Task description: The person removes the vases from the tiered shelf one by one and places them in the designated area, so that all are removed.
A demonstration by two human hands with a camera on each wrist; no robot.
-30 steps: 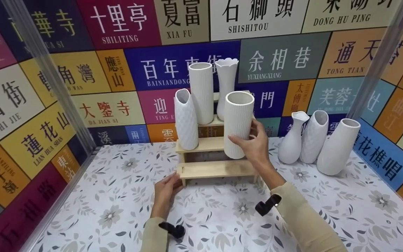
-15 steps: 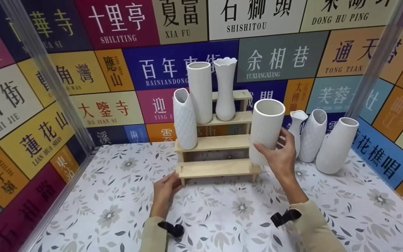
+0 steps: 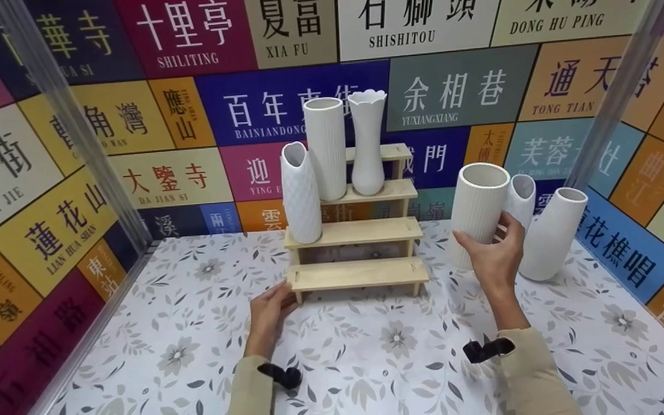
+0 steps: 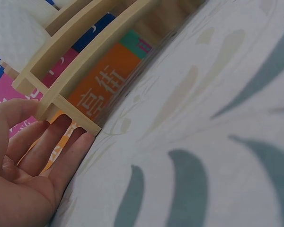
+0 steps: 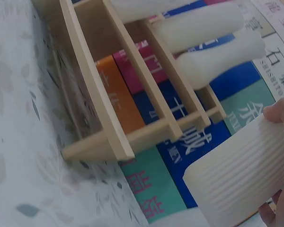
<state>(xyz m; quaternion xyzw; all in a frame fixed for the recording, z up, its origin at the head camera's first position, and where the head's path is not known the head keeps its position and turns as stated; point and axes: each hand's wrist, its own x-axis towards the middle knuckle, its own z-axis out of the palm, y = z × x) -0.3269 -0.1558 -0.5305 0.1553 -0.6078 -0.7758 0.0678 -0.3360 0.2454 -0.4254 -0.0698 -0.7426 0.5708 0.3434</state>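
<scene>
My right hand (image 3: 497, 253) grips a white ribbed cylinder vase (image 3: 478, 210), thumb on the near side and fingers round the right. It is held upright to the right of a stepped wooden stand (image 3: 361, 273). In the right wrist view the ribbed vase (image 5: 244, 172) is apart from the stand. My left hand (image 3: 268, 314) holds the front left corner of the lowest step; in the left wrist view the thumb and fingers (image 4: 78, 146) pinch round that end. A textured vase (image 3: 302, 199) stands on the second step; another ribbed vase (image 3: 326, 153) and a scalloped-rim vase (image 3: 368, 147) stand higher.
On the table (image 3: 366, 369), behind and right of my right hand, stand a textured vase (image 3: 522, 196) and a smooth tapered vase (image 3: 557, 236). A narrow-necked one is hidden behind the held vase. Sign-covered walls (image 3: 453, 95) and clear corner posts enclose the table.
My right hand has carried the ribbed vase rightward, from in front of the stand to before the vases on the right. My left hand has stayed at the stand's corner.
</scene>
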